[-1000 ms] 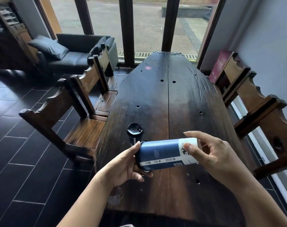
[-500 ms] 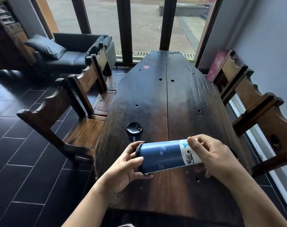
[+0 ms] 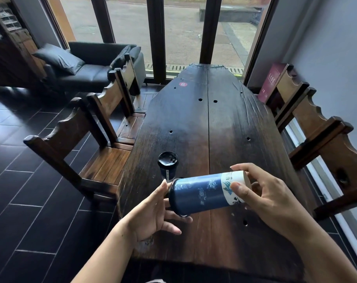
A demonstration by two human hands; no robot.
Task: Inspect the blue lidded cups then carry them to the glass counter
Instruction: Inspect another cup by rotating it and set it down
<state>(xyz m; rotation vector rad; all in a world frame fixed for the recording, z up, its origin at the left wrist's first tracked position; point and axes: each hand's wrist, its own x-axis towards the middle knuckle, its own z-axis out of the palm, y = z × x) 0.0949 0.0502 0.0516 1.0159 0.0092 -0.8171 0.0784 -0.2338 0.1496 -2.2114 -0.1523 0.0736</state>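
A tall blue cup (image 3: 202,194) with a white band near its base lies sideways in the air above the near end of the dark wooden table (image 3: 204,123). Its black-lidded end points left. My left hand (image 3: 155,213) cups that lidded end from below, fingers spread. My right hand (image 3: 263,193) grips the white base end, thumb on top. A second blue cup (image 3: 167,165) with a black lid stands upright on the table just behind the held one, partly hidden by it.
Two wooden chairs (image 3: 87,137) stand along the table's left side, and more (image 3: 316,127) along the right by the wall. A black sofa (image 3: 87,64) sits far left before tall windows. A maroon sign (image 3: 270,82) leans at the far right. Dark tiled floor lies left.
The held cup has rolled about its long axis: the barcode label seen earlier has turned away and a patterned blue side faces up. My fingers have shifted around it.
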